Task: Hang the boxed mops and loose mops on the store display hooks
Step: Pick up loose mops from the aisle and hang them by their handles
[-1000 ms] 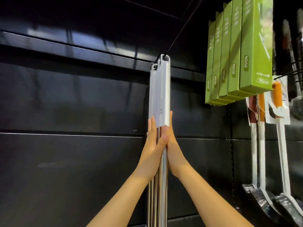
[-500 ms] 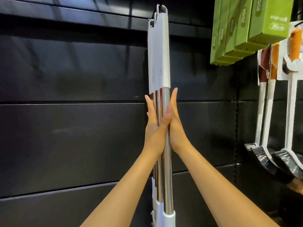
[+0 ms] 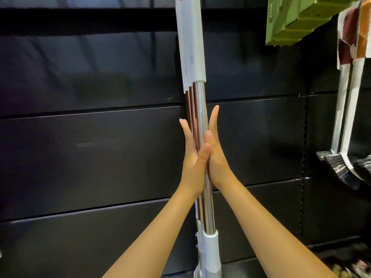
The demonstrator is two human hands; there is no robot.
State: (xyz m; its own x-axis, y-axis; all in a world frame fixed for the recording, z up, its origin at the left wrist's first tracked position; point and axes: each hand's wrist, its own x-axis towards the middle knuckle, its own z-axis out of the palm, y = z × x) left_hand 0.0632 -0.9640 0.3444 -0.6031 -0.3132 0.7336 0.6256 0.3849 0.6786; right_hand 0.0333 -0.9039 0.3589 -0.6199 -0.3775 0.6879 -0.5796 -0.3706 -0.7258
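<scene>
A bundle of loose mops (image 3: 201, 105) hangs upright against a dark wall (image 3: 80, 147) of long, matte black panels with thin horizontal seams. The mops are in the middle of the scene, straight in front of the person, and their tops run past the upper edge of view. Each mop has a round, mirror-bright metal pole. Higher up, the poles are covered by smooth white sleeves (image 3: 192, 47) that sit flat against each other. Low down, the nearest pole ends in a chunky white plastic collar (image 3: 210, 251).

Two bare forearms reach up from below. The left hand (image 3: 191, 159) and the right hand (image 3: 216, 155) press the poles between them, palm facing palm, as if in prayer. The grip is narrow and flat: the fingers are straight and point upward, and both thumbs lie along the front of the nearest pole.

At the upper right, a row of green boxes (image 3: 289, 23) made of matte cardboard hangs side by side, well apart from the mops. At the far right, blurred, hang what look like brushes (image 3: 345, 101) with flat white handles, orange and dark red tops, and black bristly heads.
</scene>
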